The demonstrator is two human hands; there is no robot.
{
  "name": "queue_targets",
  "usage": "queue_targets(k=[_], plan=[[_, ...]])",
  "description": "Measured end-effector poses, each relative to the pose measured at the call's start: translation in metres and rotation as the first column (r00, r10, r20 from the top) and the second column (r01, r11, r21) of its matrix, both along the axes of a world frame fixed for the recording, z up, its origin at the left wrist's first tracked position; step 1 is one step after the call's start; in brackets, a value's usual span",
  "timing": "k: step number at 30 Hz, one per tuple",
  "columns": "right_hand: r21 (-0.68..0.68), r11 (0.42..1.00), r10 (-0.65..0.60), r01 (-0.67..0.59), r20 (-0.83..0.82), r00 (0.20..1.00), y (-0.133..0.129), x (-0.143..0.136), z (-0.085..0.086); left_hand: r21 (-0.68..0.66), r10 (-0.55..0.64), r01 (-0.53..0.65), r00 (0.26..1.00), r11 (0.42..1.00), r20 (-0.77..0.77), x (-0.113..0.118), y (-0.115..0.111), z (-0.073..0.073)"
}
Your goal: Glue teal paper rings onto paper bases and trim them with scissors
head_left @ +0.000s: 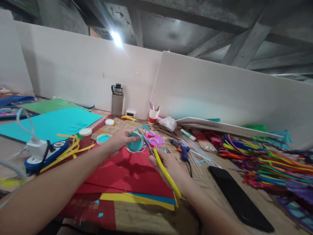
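Note:
My left hand point(119, 141) grips a round white-rimmed lid point(135, 145) with a turquoise inside, tilted toward me. In my right hand point(168, 163) is a pair of scissors point(163, 168) with yellow handles. Their blades point up and left, at the lid's right edge; whether they touch it I cannot tell. Beneath both hands lie red paper sheets point(117, 174). Just beyond the lid are small pink round pieces point(154, 141) on purple paper. Left of my left hand sits another white-rimmed turquoise lid point(103, 139).
A glue gun point(184, 150), a glue stick point(188, 134) and a black phone point(239, 199) lie on the right, near colourful pipe cleaners point(264, 160). A bottle point(117, 100) and a cup of pens point(154, 116) stand at the back. Turquoise paper point(53, 122) and a power strip point(46, 156) are left.

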State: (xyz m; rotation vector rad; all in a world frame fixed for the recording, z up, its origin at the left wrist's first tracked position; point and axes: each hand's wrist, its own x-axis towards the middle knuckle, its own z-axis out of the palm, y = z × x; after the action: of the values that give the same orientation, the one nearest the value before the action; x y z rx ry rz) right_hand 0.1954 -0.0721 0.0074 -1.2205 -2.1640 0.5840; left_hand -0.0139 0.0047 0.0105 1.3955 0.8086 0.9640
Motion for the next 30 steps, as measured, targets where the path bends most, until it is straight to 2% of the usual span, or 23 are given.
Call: queue_targets(k=[11, 18, 30], plan=[[0.012, 1.0, 0.009, -0.009, -0.01, 1.0, -0.0005, -0.0001, 0.0005, 0.02, 0.011, -0.01, 0.999, 1.0, -0.05, -0.0029, 0.0031, -0.0004], [-0.003, 1.0, 0.005, -0.004, 0.007, 1.0, -0.001, -0.0001, 0.0002, 0.034, -0.037, 0.039, 0.998, 0.999, -0.057, -0.0019, 0.0006, 0.0014], [-0.004, 1.0, 0.023, -0.024, -0.003, 1.0, -0.0021, -0.0007, 0.0042, 0.055, -0.044, 0.049, 0.995, 0.997, -0.093, -0.0032, 0.0022, 0.0001]])
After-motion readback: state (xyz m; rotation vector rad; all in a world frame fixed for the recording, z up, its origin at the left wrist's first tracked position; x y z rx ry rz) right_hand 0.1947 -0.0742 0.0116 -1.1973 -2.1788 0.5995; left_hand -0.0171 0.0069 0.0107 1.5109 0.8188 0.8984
